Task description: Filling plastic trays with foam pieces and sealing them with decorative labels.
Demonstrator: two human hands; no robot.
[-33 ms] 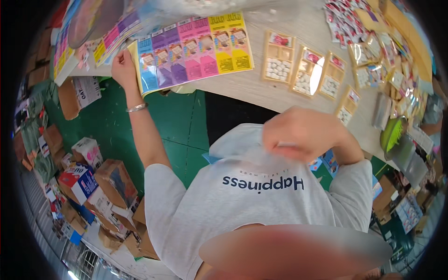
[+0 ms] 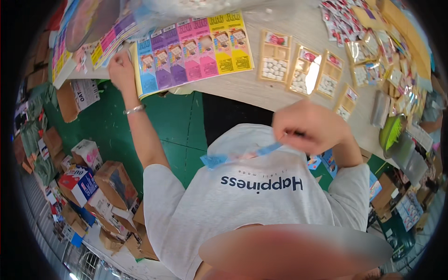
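Note:
My right hand (image 2: 310,127) is closed in front of my shirt, slightly blurred. From its fingers a thin blue strip (image 2: 268,150) stretches left, pinkish in the middle and wider at its far end; what it is made of I cannot make out. At the table's left, my left hand (image 2: 122,72) has its fingers curled together beside a printed sticker sheet (image 2: 186,58). The sheet carries blue, purple, pink and yellow panels and overhangs the near edge. Whatever the left fingers may pinch is hidden.
Clear trays of white pieces (image 2: 274,69) stand in a row on the table (image 2: 228,86). Red-and-white sachets (image 2: 333,21) and more filled packs (image 2: 371,70) lie far right. A bag of white pieces (image 2: 196,5) sits at the back. Cardboard boxes (image 2: 114,184) crowd the floor at left.
My right hand has shifted slightly right and up; the blue strip, blurred before, shows plainly stretched out from it. My left hand has moved a little left, away from the sheet's edge.

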